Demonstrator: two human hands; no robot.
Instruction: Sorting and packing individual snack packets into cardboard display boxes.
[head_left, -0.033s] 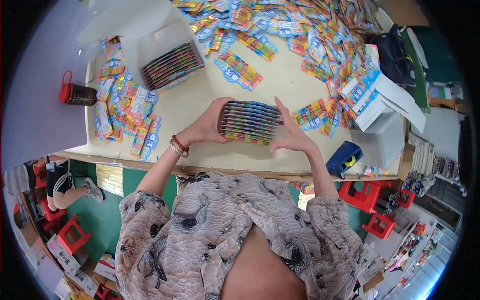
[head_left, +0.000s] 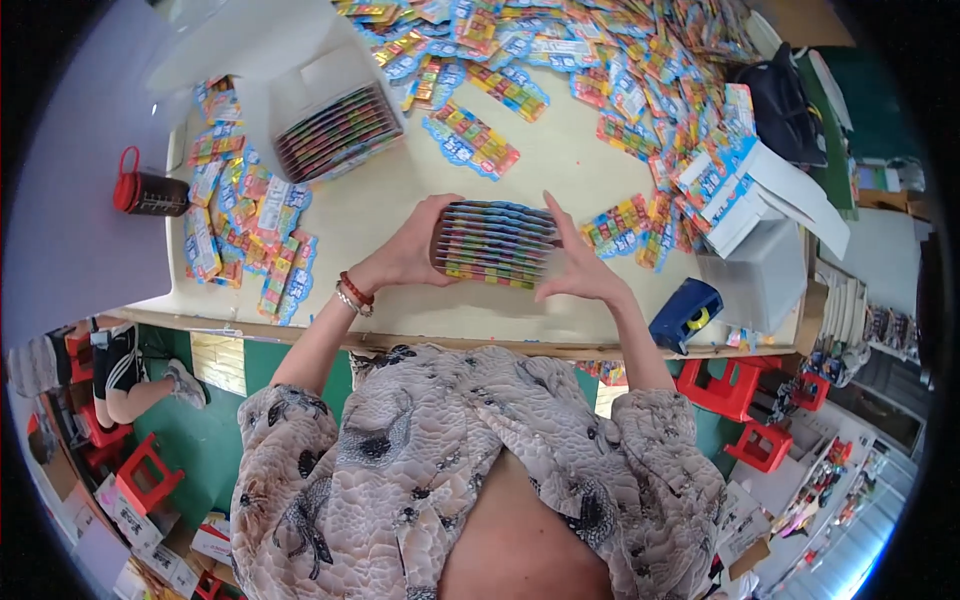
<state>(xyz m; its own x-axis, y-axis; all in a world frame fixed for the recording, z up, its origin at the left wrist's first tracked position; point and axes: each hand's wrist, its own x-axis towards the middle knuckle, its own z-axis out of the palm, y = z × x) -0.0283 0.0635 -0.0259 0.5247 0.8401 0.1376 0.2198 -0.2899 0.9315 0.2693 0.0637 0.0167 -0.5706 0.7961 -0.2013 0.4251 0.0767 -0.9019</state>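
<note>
Over the near middle of the table I hold a stack of flat, colourful blister-card packs (head_left: 497, 245), their edges turned up toward me. My left hand (head_left: 415, 245) is closed round the left end of the stack. My right hand (head_left: 580, 265) cups the right end, its thumb and fingers set wide at the stack's corners; the inner contact is partly blurred. Beyond and to the left, a translucent plastic box (head_left: 330, 75) contains a row of similar packs (head_left: 340, 130). One loose pack (head_left: 470, 138) lies on the table just past my hands.
A large heap of packs (head_left: 640, 60) covers the far side, with a smaller pile (head_left: 245, 215) at left. At right are a blue tape dispenser (head_left: 685, 315), a clear bin (head_left: 755, 280) and an open white-and-blue carton (head_left: 735, 200). A dark bottle with a red lid (head_left: 150, 190) stands left.
</note>
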